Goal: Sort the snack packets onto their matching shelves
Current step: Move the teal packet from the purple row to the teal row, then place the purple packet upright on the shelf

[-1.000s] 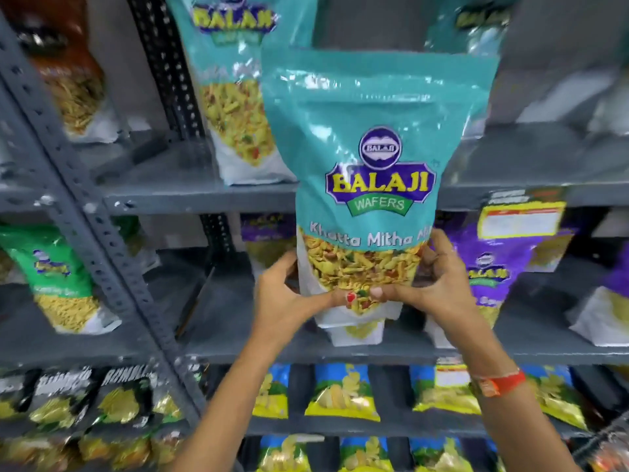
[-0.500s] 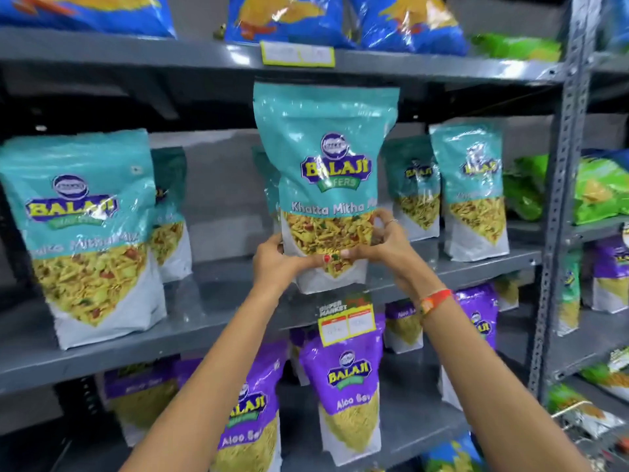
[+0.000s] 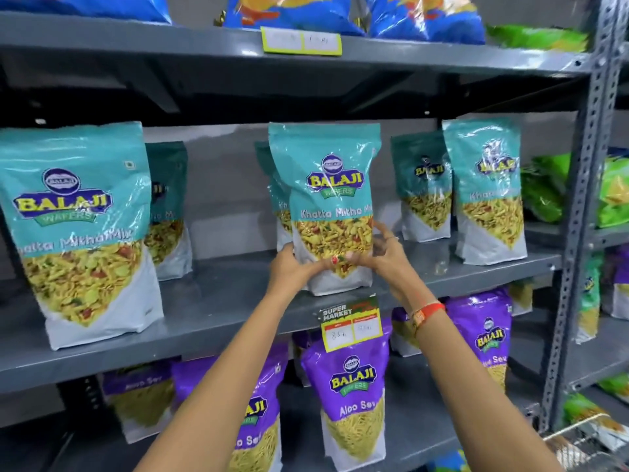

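Hands both clasp one teal plastic Khatta Mitha pouch low on its sides: left hand at the lower left corner, right hand at the lower right, thumbs across the front. Low grip keeps the tall pouch upright, label outward. Its white base sits at the grey metal middle shelf, in front of another teal pouch. Matching teal packs either side suggest the correct row; purple Aloo Sev pouches below.

Glossy, crinkled plastic teal packet on a matt grey, seemingly painted-metal shelf.
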The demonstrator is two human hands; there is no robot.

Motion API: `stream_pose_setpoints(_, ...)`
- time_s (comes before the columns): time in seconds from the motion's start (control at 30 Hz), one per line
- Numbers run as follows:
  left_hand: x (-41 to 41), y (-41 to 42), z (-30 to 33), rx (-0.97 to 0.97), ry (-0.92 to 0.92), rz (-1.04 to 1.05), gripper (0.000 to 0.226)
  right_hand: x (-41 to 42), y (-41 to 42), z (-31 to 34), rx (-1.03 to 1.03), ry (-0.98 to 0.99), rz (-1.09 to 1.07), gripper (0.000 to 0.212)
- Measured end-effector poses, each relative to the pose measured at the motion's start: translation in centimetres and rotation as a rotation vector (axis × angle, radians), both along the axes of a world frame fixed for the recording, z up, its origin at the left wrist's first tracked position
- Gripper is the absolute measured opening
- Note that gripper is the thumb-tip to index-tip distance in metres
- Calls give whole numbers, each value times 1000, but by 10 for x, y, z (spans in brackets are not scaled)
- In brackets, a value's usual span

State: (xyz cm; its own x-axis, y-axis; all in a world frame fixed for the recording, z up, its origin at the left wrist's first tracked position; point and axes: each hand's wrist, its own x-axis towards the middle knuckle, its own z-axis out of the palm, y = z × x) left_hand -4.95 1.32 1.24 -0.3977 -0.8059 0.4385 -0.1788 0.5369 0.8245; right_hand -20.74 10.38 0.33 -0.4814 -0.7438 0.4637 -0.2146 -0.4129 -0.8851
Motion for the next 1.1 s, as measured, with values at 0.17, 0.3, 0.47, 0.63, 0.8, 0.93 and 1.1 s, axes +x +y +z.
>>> stream_pose_setpoints(0.17, 30, 26, 9, -263, 235, 82, 79, 52, 30, -21, -255, 10, -229, 75)
stream_pose_setpoints(0.3, 86, 54, -44, -387, 480, 79, 41, 111, 33, -94, -268, -45, -181, 47)
stream_pose_setpoints(0.47, 156, 38, -177, -367, 479, 406, 13, 171, 11, -226, 106, -120, -69, 48)
stream_pose_setpoints(0.63, 152, -4, -251, -145, 353, 439, 48, 139, -34, -265, 370, 38, 62, 83)
stream_pose_setpoints(0.8, 151, -19, -345, 404, 147, 170, 116, 132, -42, -333, 538, 133, 117, 121)
stream_pose_setpoints(0.93, 156, -32, -350, 542, 58, 56, 92, 134, -60, -333, 571, 126, 114, 104)
stream_pose_setpoints(1.1, 224, -64, -366, 498, 12, 149, 79, 190, -80, -332, 591, 151, 139, 91)
